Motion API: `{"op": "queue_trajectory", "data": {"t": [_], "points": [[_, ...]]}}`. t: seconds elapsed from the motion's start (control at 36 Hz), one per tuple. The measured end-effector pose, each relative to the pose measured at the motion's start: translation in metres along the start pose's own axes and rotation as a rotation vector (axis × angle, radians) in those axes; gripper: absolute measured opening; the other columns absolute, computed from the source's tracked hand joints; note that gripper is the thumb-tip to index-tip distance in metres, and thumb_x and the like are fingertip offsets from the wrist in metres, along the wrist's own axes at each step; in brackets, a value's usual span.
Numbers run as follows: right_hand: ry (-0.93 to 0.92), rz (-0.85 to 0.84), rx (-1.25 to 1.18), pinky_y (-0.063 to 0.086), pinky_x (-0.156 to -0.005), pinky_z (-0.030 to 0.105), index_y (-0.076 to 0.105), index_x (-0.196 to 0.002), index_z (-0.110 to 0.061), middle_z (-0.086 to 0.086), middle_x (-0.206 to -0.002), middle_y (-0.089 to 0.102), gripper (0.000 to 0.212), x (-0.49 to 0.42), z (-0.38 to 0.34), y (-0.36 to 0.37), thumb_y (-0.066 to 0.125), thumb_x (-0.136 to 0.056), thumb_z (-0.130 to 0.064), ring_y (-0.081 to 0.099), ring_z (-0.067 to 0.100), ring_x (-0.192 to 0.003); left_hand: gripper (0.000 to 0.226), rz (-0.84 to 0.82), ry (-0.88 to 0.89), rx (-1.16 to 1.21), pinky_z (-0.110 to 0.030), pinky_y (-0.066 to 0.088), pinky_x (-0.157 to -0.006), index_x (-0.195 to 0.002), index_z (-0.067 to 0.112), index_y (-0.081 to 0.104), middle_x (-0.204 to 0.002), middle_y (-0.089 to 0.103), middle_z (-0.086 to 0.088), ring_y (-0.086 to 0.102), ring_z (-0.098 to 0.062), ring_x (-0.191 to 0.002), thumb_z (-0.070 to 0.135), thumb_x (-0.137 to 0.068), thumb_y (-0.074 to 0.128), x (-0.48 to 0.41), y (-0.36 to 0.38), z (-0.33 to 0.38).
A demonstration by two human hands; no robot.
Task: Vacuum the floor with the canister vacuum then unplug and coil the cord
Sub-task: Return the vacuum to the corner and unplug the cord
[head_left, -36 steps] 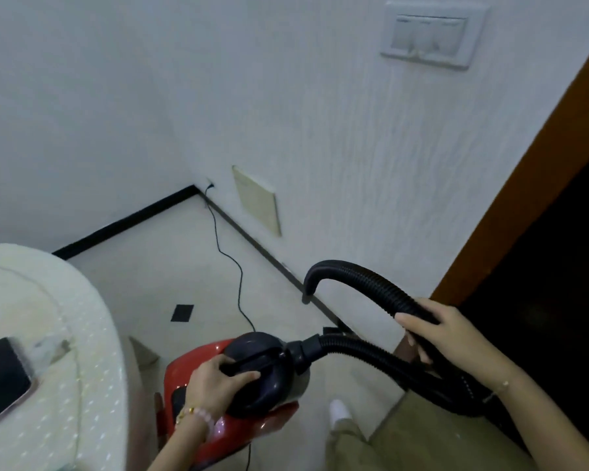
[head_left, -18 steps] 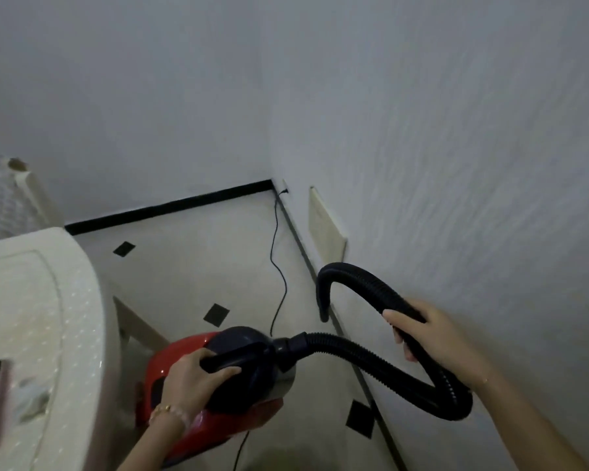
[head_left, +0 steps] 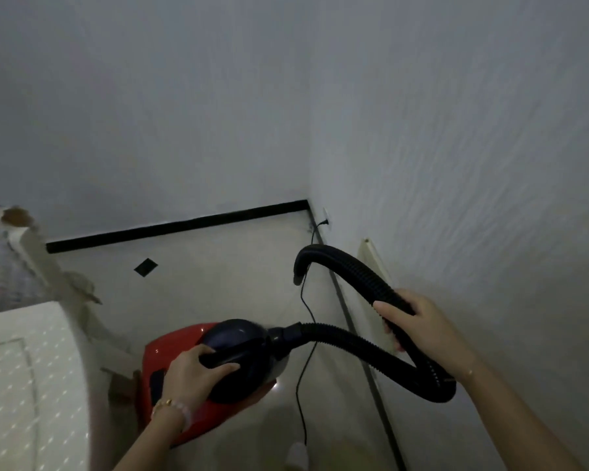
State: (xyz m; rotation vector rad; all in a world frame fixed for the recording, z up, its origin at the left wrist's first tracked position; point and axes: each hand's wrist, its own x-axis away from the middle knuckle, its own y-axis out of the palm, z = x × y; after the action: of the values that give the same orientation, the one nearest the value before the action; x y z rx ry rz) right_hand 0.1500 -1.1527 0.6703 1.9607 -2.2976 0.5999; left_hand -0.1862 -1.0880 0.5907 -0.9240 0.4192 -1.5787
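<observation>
A red canister vacuum [head_left: 170, 348] with a dark dome top hangs above the pale floor, carried by its black handle, which my left hand [head_left: 193, 373] grips. Its black ribbed hose [head_left: 340, 336] leaves the front, loops down to the right and rises again; my right hand [head_left: 419, 322] grips the upper run. The hose's open end [head_left: 300, 271] curves downward near the right wall. A thin black cord [head_left: 308, 317] runs across the floor from beneath the vacuum to a plug [head_left: 324, 222] in a low wall socket at the corner.
A white patterned table [head_left: 24, 385] fills the lower left, with a white chair [head_left: 21, 253] behind it. White walls meet at a corner edged by black skirting [head_left: 174, 227]. A pale panel [head_left: 376, 263] sits low on the right wall. My foot [head_left: 296, 453] shows below.
The view has swung left toward the corner; the switch plate and brown door frame are gone from sight. Both hands keep their grips while the vacuum and hose travel closer to the corner.
</observation>
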Motion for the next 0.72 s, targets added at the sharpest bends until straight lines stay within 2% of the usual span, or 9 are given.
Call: {"op": "queue_trajectory", "data": {"t": [0.08, 0.22, 0.31, 0.36, 0.47, 0.56, 0.72], "points": [[0.007, -0.024, 0.008, 0.048, -0.051, 0.031, 0.057, -0.085, 0.005, 0.010, -0.064, 0.056, 0.033, -0.041, -0.006, -0.002, 0.061, -0.090, -0.028, 0.053, 0.025, -0.051, 0.032, 0.014, 0.001, -0.008, -0.021, 0.041, -0.059, -0.082, 0.021, 0.063, -0.076, 0.063, 0.005, 0.060, -0.015, -0.074, 0.032, -0.063, 0.086, -0.038, -0.001, 0.013], [-0.006, -0.031, 0.015, 0.048, -0.052, 0.033, 0.062, -0.086, -0.005, 0.008, -0.062, 0.059, 0.023, -0.117, -0.015, -0.016, 0.061, -0.091, -0.028, 0.055, 0.026, -0.051, 0.033, 0.001, -0.058, -0.016, -0.033, 0.052, -0.075, -0.085, 0.021, 0.066, -0.081, 0.068, 0.005, 0.064, -0.016, -0.080, 0.037, -0.063, 0.084, -0.109, 0.003, 0.034], [0.007, -0.042, 0.024, 0.048, -0.052, 0.034, 0.059, -0.083, -0.001, 0.010, -0.062, 0.058, 0.029, -0.173, -0.019, -0.025, 0.061, -0.091, -0.029, 0.055, 0.026, -0.050, 0.033, -0.002, -0.080, -0.009, -0.027, 0.049, -0.067, -0.086, 0.019, 0.069, -0.077, 0.069, 0.006, 0.063, -0.011, -0.075, 0.038, -0.063, 0.084, -0.153, 0.009, 0.047], [0.008, -0.051, 0.024, 0.048, -0.052, 0.033, 0.059, -0.080, -0.004, 0.011, -0.063, 0.058, 0.027, -0.209, -0.024, -0.031, 0.061, -0.091, -0.029, 0.055, 0.025, -0.049, 0.034, 0.001, -0.105, 0.004, -0.026, 0.049, -0.066, -0.086, 0.017, 0.070, -0.078, 0.069, 0.006, 0.063, -0.012, -0.075, 0.037, -0.063, 0.085, -0.180, 0.012, 0.058], [0.036, -0.057, 0.012, 0.047, -0.051, 0.033, 0.060, -0.082, -0.009, 0.009, -0.062, 0.056, 0.020, -0.263, -0.033, -0.035, 0.061, -0.091, -0.027, 0.053, 0.023, -0.050, 0.029, 0.009, -0.163, 0.024, -0.035, 0.053, -0.076, -0.078, 0.023, 0.066, -0.077, 0.067, 0.005, 0.064, -0.016, -0.078, 0.034, -0.061, 0.086, -0.224, 0.010, 0.081], [0.054, -0.097, 0.036, 0.047, -0.051, 0.032, 0.060, -0.085, -0.012, 0.008, -0.062, 0.057, 0.017, -0.312, -0.047, -0.039, 0.060, -0.092, -0.027, 0.053, 0.023, -0.050, 0.034, 0.012, -0.173, 0.032, -0.030, 0.051, -0.074, -0.085, 0.021, 0.065, -0.082, 0.066, 0.004, 0.064, -0.017, -0.083, 0.034, -0.062, 0.086, -0.264, 0.012, 0.096], [0.100, -0.116, 0.031, 0.048, -0.052, 0.032, 0.060, -0.090, -0.010, 0.006, -0.063, 0.057, 0.018, -0.393, -0.069, -0.039, 0.061, -0.091, -0.028, 0.053, 0.021, -0.051, 0.037, -0.023, -0.147, -0.011, -0.020, 0.046, -0.064, -0.097, 0.018, 0.064, -0.086, 0.063, 0.005, 0.060, -0.012, -0.080, 0.035, -0.068, 0.082, -0.341, 0.007, 0.129]]}}
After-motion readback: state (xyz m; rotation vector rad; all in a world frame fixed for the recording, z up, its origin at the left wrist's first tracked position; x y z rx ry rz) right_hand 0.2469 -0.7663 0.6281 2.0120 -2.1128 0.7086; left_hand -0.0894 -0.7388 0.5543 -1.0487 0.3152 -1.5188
